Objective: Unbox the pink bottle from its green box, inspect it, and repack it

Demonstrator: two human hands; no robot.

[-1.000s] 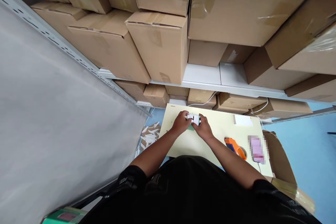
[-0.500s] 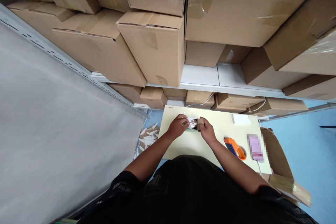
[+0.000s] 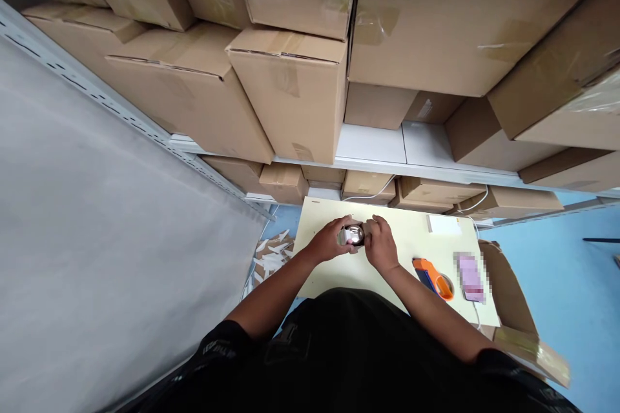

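While both of my hands meet over the far middle of the pale yellow table (image 3: 339, 271), I have a small shiny object (image 3: 354, 234) pinched between them: the left hand (image 3: 329, 242) is wrapped round its left side, fingers curled closed on it, and the right hand (image 3: 382, 246) presses in from the right, fingertips closed on that end. What the object is I cannot tell, it is too small and glares. To handle it well, I judge the left should stay the firm anchor, low above the table, while the right does the fine work with fingertips only, so nothing slips or drops. The object sits right in the gap between the two grips, touching both, just above the table's surface. On the table to the right of my hands lie an orange tape dispenser (image 3: 433, 275), a pink phone (image 3: 469, 276) and, farther back, a white card (image 3: 444, 224)
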